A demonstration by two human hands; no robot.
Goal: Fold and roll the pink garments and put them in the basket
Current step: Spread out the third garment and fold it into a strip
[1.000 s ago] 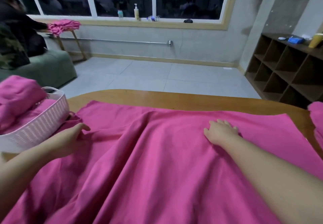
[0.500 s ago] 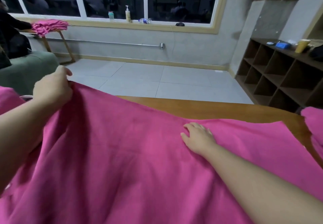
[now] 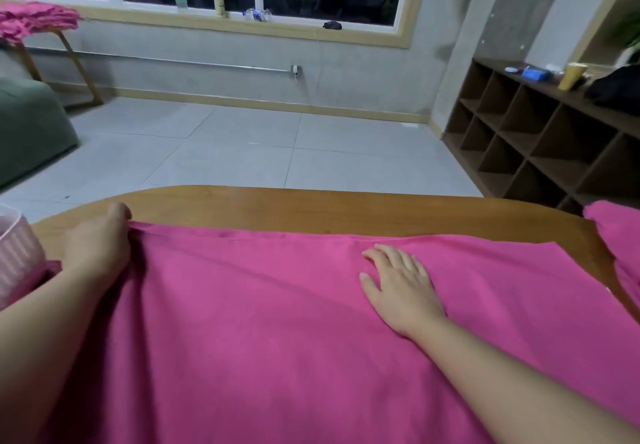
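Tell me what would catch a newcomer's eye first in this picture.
A big pink garment covers most of the wooden table. The left hand grips its far left edge, and the right hand lies flat on it. A pink basket sits at the left edge.

— What moved just now?
— The left hand [image 3: 97,246] came down from the air and laid the pink garment's [image 3: 277,322] edge flat at ten o'clock on the counter [image 3: 311,208].
— And the fold?
— Doubled over now; the far edge runs straight, and the basket [image 3: 17,253] shows again.
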